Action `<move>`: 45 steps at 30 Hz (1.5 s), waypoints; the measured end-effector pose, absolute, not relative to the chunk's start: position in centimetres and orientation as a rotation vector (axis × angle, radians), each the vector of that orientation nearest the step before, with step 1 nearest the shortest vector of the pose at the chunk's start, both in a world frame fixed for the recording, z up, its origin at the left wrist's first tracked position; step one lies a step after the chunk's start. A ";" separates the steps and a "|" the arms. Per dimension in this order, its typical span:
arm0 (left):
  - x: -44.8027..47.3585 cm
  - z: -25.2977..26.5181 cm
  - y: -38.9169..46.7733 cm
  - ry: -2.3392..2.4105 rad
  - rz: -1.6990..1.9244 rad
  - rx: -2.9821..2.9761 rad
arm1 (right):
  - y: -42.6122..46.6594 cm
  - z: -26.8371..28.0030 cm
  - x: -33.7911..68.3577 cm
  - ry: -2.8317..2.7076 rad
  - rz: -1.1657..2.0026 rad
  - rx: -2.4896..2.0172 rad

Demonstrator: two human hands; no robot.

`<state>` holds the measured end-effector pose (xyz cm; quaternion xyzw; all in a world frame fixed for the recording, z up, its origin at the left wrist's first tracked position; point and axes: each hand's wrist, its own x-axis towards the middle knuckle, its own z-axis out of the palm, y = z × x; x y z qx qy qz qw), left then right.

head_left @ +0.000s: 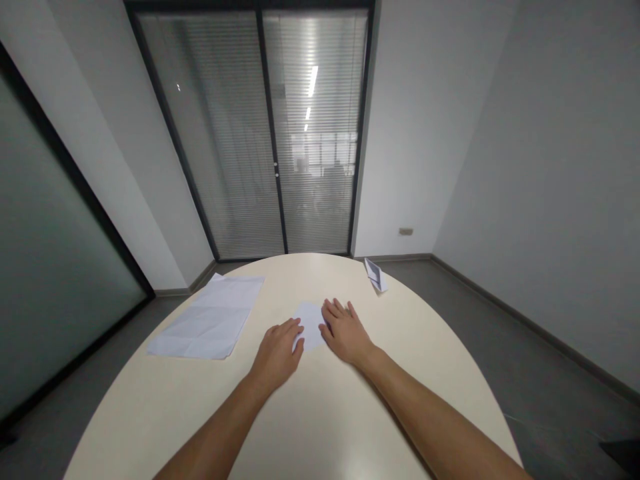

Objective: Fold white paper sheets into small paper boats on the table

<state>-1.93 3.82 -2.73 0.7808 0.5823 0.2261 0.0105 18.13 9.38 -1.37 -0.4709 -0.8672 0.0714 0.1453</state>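
Observation:
A small piece of white paper lies flat on the round cream table, between my two hands. My left hand rests over its left edge, fingers stretched out and the thumb apart. On the opposite side, my right hand lies palm down with its fingers spread, its fingertips at the paper's right edge. Both hands partly cover the sheet, so its full outline is hidden. Neither hand is closed around anything.
Large creased white sheets lie at the table's left. A folded paper piece stands near the far right edge. Beyond the table are a glass partition with blinds and a white wall with a socket.

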 end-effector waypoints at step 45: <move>-6.3 -5.7 6.4 2.237 0.823 2.173 | 12.3 -2.7 20.2 -2.426 0.124 -1.414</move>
